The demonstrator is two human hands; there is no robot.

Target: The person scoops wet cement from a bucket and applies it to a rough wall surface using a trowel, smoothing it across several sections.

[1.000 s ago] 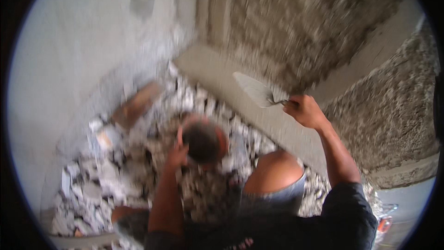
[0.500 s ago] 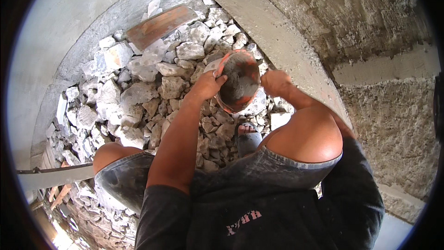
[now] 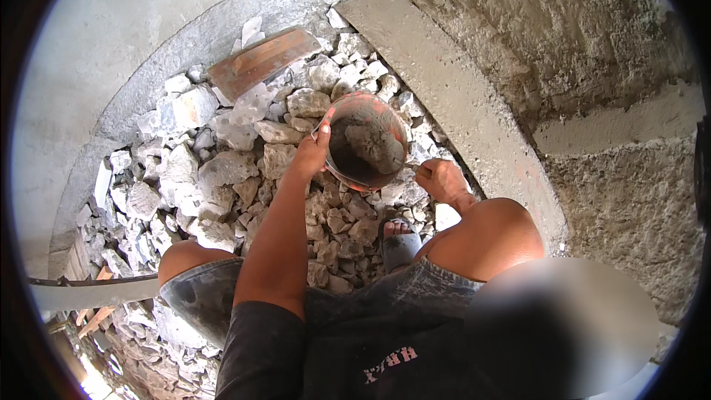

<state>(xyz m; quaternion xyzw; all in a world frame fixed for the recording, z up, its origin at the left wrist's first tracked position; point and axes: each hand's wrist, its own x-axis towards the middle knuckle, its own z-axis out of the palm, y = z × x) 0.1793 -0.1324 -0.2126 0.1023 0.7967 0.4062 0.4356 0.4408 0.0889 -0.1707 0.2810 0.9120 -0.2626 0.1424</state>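
Note:
A round orange-red bucket [image 3: 404, 133] smeared with grey stands tilted on the stones between my knees, its mouth facing me. Grey wet mortar [image 3: 374, 144] is heaped inside it. My left hand [image 3: 315, 150] is closed on the bucket's left rim, with the thumb along the edge. At the right rim my right hand [image 3: 442, 180] grips the handle of what looks like a trowel [image 3: 412, 168]; only a short piece of its shank shows, and its blade is hidden in the bucket under mortar.
Rough broken stones [image 3: 229, 170] cover the ground. A reddish-brown wooden board [image 3: 263, 63] lies on them at the far side. To the right runs a smooth concrete ledge [image 3: 459, 89] below a rough plastered wall [image 3: 592, 52]. My sandalled foot [image 3: 400, 241] rests close by the bucket.
The bucket has shifted slightly left and nearer, and its mouth shows more mortar heaped up. My right hand has moved down to the lower right of the rim.

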